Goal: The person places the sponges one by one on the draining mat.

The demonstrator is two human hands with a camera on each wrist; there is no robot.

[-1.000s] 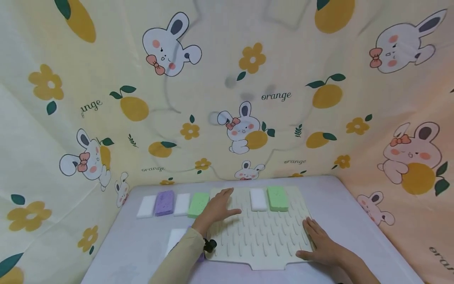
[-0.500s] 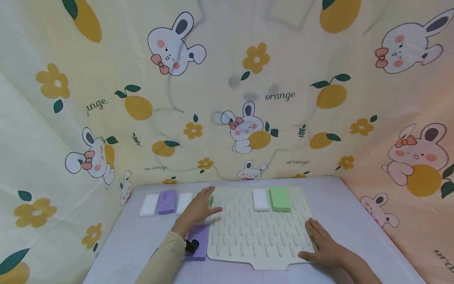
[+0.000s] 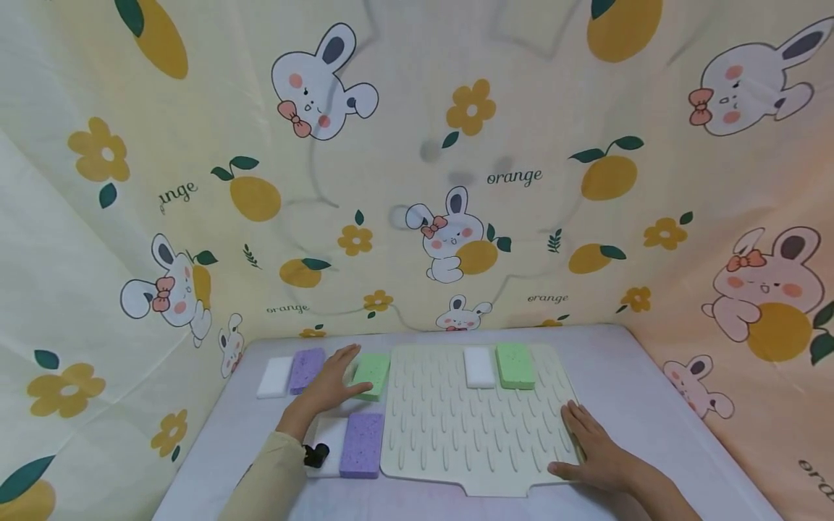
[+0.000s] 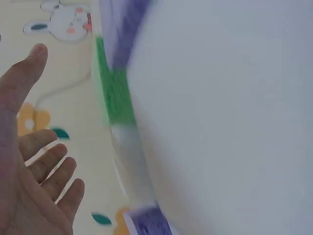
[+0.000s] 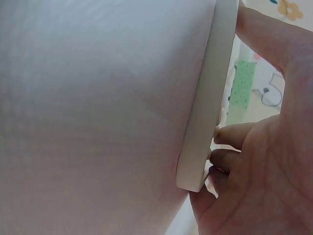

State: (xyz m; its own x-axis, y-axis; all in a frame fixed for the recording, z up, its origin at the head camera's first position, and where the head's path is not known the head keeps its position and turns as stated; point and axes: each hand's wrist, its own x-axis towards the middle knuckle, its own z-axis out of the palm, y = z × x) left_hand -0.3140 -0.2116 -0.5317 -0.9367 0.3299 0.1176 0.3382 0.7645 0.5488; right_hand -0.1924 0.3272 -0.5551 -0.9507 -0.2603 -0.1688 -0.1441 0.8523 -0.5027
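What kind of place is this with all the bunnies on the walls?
Probably a small tabletop corner set up at home, not a real kitchen. Bunny-and-orange cloth hangs around a pale table. A ridged cream mat lies on it, with coloured sponges like the green sponge on the mat.

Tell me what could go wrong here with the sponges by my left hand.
The left hand hovers over a tightly packed row: white rectangular sponge, purple rectangular sponge, green rectangular sponge. Reaching for one might nudge its neighbours. The right hand presses only the cream ribbed mat's edge, so the mat may shift.
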